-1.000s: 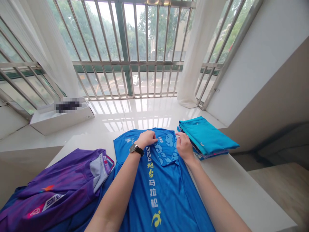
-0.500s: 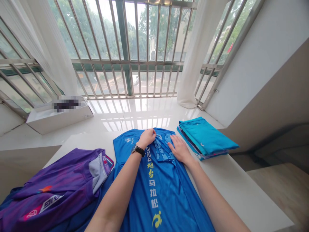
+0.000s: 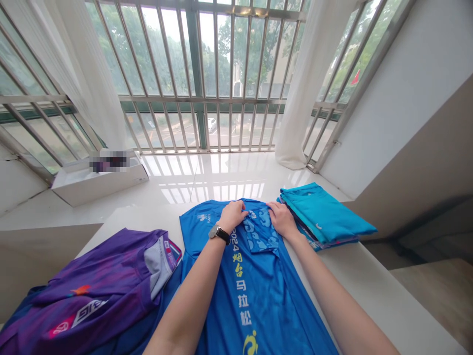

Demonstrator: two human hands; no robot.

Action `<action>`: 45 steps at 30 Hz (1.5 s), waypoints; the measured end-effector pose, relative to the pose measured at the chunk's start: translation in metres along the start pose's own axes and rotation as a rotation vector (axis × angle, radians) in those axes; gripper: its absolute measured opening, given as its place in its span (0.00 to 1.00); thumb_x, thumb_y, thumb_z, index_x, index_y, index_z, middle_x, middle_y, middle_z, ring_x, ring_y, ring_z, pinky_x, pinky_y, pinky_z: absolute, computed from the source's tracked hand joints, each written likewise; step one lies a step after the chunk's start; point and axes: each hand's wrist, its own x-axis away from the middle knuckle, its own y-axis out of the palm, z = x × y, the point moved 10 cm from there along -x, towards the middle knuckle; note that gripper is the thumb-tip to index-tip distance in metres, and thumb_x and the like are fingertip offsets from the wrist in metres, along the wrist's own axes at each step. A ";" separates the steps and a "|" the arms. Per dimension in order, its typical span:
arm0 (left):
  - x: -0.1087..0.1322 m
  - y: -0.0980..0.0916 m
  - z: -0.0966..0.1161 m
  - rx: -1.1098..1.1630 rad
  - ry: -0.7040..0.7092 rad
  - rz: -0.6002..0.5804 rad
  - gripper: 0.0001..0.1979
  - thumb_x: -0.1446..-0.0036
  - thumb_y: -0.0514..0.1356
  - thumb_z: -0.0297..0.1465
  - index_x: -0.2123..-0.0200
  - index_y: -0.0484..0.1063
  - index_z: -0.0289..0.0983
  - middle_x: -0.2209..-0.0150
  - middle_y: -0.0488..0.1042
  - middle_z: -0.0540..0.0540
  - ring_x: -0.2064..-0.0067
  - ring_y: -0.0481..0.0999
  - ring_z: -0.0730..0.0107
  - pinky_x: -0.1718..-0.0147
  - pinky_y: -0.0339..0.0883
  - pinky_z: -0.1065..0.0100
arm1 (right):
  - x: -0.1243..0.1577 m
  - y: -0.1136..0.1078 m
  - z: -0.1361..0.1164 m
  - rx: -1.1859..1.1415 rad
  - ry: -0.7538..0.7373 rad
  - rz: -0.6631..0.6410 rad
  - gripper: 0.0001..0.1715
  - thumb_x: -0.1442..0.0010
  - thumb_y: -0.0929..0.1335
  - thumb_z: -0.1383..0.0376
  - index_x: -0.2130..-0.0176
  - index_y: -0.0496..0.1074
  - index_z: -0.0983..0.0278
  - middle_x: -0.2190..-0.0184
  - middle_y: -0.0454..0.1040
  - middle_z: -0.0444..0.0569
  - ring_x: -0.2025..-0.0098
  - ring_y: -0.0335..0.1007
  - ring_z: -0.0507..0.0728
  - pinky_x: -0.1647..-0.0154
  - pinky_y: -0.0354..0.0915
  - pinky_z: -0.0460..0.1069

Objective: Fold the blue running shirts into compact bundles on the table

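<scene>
A blue T-shirt (image 3: 218, 256) with white and yellow lettering lies spread on the white table. Its right sleeve (image 3: 260, 231), patterned in lighter blue, is folded inward over the chest. My left hand (image 3: 233, 216), with a black-strapped watch on the wrist, is closed with fingertips pinching the cloth by the sleeve's inner top corner. At the outer top corner of the folded part, my right hand (image 3: 283, 222) has its fingers bent and pressed together on the cloth. Fingertips of both hands are partly hidden.
Right of the shirt sits a stack of folded clothes (image 3: 325, 214), turquoise on top. A purple shirt (image 3: 111, 276) lies in a heap at left. An open white box (image 3: 101, 185) stands on the sill before the barred window (image 3: 218, 106) and curtains (image 3: 291, 84).
My right hand has gone from lying with fingers spread on the sleeve to gripping its far outer corner. My left hand stays at the inner corner. The view has shifted slightly.
</scene>
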 end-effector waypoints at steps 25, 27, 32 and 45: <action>0.006 0.001 0.038 -0.112 0.159 0.060 0.14 0.36 0.53 0.27 0.48 0.71 0.35 0.49 0.73 0.35 0.46 0.72 0.54 0.49 0.67 0.60 | 0.063 -0.038 -0.049 -0.052 -0.127 0.020 0.21 0.34 0.62 0.58 0.48 0.74 0.62 0.45 0.73 0.58 0.40 0.65 0.66 0.38 0.62 0.61; 0.011 0.014 0.057 -0.107 0.241 0.045 0.16 0.33 0.52 0.30 0.46 0.69 0.36 0.46 0.72 0.36 0.43 0.70 0.56 0.45 0.64 0.60 | 0.082 -0.019 -0.055 -0.019 -0.101 -0.086 0.26 0.34 0.61 0.56 0.42 0.71 0.65 0.40 0.69 0.59 0.37 0.62 0.66 0.36 0.60 0.62; 0.023 0.052 0.079 -0.153 0.443 -0.011 0.24 0.29 0.45 0.37 0.35 0.60 0.34 0.32 0.59 0.38 0.31 0.55 0.55 0.35 0.49 0.53 | 0.099 0.015 -0.054 0.110 0.032 -0.226 0.38 0.32 0.56 0.52 0.33 0.59 0.72 0.32 0.57 0.62 0.30 0.51 0.66 0.31 0.50 0.62; 0.012 0.056 0.070 -0.138 0.442 -0.015 0.25 0.29 0.46 0.41 0.36 0.61 0.35 0.32 0.58 0.36 0.31 0.55 0.57 0.34 0.48 0.53 | 0.094 0.008 -0.058 0.114 0.092 -0.290 0.44 0.34 0.57 0.48 0.32 0.54 0.77 0.30 0.51 0.64 0.28 0.44 0.66 0.29 0.44 0.60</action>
